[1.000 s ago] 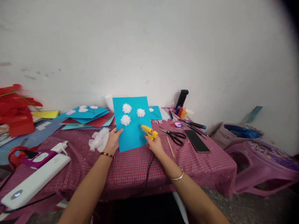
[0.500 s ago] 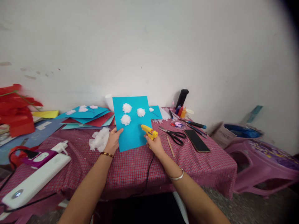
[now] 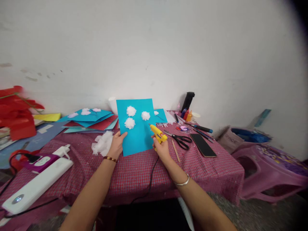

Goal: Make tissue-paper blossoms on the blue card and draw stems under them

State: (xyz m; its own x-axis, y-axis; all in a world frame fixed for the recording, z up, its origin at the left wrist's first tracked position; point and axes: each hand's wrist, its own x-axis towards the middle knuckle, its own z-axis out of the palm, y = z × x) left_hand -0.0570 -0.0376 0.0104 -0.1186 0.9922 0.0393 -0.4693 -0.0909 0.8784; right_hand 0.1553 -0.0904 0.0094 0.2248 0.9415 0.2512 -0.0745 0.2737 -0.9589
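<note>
My left hand [image 3: 117, 143] grips the lower left edge of a blue paper sheet [image 3: 138, 141], thumb on its front, holding it tilted up toward me. Three white fluffy paper flowers are on the sheet: an upper one [image 3: 131, 111], a lower one [image 3: 129, 123] and one to the right [image 3: 145, 115]. My right hand [image 3: 161, 147] is wrapped round a yellow hot glue gun [image 3: 158, 133], its nozzle pointing up and left over the right part of the sheet. Beside my left wrist lies a pile of crumpled white tissue paper [image 3: 102, 143].
Right of the glue gun lie black-handled scissors [image 3: 181, 140], a wooden stick [image 3: 175, 150] and a phone [image 3: 202, 145]. Paint bottles [image 3: 186, 115] stand behind. At left are stacked coloured papers [image 3: 93, 120] and a white power strip [image 3: 38, 186]. The glue gun's cord [image 3: 151, 176] hangs over the table edge.
My right hand has drawn the glue gun a little to the right and raised its nozzle slightly. My left hand and the blue sheet have barely moved.
</note>
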